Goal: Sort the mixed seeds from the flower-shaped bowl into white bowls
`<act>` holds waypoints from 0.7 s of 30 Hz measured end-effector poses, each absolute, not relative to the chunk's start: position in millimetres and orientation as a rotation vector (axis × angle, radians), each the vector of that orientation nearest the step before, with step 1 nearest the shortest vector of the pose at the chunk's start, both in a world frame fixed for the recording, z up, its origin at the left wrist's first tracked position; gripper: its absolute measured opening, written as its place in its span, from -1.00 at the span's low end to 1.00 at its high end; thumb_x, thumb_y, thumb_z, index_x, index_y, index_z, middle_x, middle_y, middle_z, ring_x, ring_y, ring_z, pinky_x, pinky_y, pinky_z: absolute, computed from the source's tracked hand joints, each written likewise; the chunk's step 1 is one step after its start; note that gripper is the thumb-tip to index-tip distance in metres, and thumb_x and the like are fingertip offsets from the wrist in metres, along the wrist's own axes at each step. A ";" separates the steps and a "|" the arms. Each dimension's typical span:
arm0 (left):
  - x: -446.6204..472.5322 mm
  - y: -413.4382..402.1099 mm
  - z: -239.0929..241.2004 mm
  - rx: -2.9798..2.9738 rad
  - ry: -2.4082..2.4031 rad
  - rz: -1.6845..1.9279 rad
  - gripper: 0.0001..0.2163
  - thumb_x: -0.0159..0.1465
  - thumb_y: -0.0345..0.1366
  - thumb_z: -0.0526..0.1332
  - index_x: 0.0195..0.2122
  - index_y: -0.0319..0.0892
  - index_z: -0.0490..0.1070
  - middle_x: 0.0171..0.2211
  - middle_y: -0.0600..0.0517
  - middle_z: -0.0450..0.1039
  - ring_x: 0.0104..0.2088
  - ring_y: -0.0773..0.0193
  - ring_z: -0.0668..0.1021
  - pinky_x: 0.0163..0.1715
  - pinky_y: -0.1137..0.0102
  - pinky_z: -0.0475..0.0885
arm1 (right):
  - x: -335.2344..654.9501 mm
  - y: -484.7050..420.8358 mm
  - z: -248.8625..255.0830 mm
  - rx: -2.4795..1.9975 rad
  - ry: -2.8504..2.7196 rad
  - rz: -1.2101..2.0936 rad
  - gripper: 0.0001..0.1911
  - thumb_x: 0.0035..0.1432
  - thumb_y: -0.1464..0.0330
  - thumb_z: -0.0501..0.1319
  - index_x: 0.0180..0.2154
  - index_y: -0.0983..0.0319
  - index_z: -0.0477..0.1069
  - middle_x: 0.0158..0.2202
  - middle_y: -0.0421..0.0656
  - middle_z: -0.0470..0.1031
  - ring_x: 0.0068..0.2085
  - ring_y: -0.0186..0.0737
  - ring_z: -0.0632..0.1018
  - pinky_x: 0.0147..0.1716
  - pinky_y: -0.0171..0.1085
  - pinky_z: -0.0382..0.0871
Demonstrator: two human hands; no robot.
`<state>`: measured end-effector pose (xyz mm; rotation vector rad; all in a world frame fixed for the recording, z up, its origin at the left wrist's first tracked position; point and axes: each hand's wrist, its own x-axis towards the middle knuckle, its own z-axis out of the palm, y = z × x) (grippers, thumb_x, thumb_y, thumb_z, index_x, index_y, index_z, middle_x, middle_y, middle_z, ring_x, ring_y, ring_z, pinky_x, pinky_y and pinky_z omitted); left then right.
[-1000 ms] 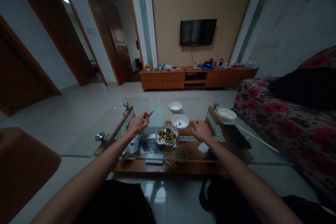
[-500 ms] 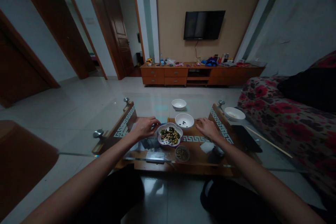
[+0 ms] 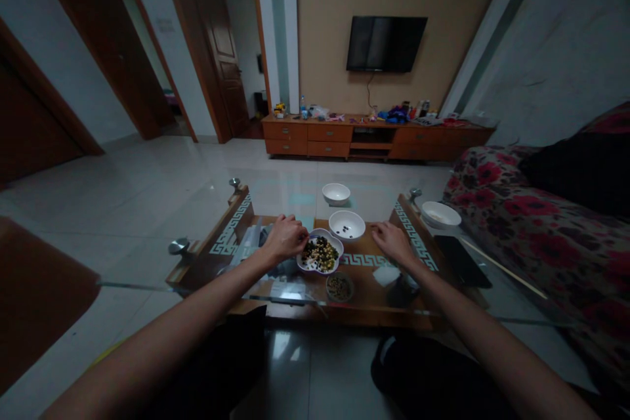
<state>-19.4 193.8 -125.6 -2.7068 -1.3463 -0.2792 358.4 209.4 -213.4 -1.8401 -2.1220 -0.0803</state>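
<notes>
A flower-shaped white dish [image 3: 320, 254] of mixed dark and pale beans sits on the glass coffee table [image 3: 207, 262]. My left hand [image 3: 287, 237] is at the dish's left rim with its fingers closed; the thin blue tool it gripped earlier is hidden behind them. My right hand [image 3: 390, 240] rests on the glass to the right of the dish, fingers bent and lying down, holding nothing I can see. A white bowl [image 3: 347, 225] with a few dark beans stands just behind the dish.
Another white bowl [image 3: 336, 193] stands farther back and a third [image 3: 440, 214] at the right edge. A small round dish [image 3: 339, 287] lies under the glass. A black flat device [image 3: 461, 260] and a floral sofa [image 3: 531, 223] are on the right. A TV cabinet [image 3: 374, 139] stands against the wall.
My left hand has come down and rightward from a raised position, with the blue tool's tip showing, to the dish's rim. The right hand has stayed in place. The view has shifted slightly.
</notes>
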 end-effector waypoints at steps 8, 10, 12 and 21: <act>-15.4 191.2 -124.9 -2.680 -1.318 -0.236 -0.81 0.37 -0.27 0.24 -0.29 -0.12 0.67 -0.31 -0.11 0.63 -0.14 -0.01 0.51 -0.13 0.12 0.21 | 355.5 206.7 -206.9 -1.877 -2.102 -0.048 -0.61 0.43 0.29 0.11 0.14 0.20 0.57 0.03 -0.01 0.62 0.05 -0.05 0.60 0.05 -0.21 0.37; -16.2 191.3 -124.1 -2.686 -1.308 -0.267 -0.81 0.35 -0.28 0.24 -0.30 -0.12 0.66 -0.32 -0.12 0.62 -0.15 -0.02 0.51 -0.13 0.12 0.21 | 355.2 206.2 -206.5 -1.883 -2.098 -0.054 -0.60 0.43 0.29 0.10 0.14 0.20 0.57 0.03 0.00 0.62 0.04 -0.05 0.60 0.05 -0.21 0.37; -18.1 192.0 -123.5 -2.699 -1.294 -0.316 -0.82 0.33 -0.29 0.24 -0.33 -0.12 0.66 -0.34 -0.13 0.61 -0.17 -0.03 0.50 -0.12 0.11 0.21 | 354.9 205.6 -206.0 -1.874 -2.104 -0.067 -0.60 0.43 0.29 0.09 0.14 0.21 0.57 0.02 0.01 0.62 0.04 -0.05 0.60 0.06 -0.21 0.37; -26.3 195.9 -123.3 -2.761 -1.292 -0.432 -0.83 0.28 -0.28 0.26 -0.42 -0.10 0.62 -0.41 -0.12 0.58 -0.21 -0.03 0.51 -0.13 0.11 0.21 | 356.7 207.0 -208.5 -1.883 -2.094 -0.078 -0.60 0.44 0.27 0.10 0.15 0.20 0.57 0.02 -0.01 0.62 0.02 -0.08 0.59 0.05 -0.23 0.36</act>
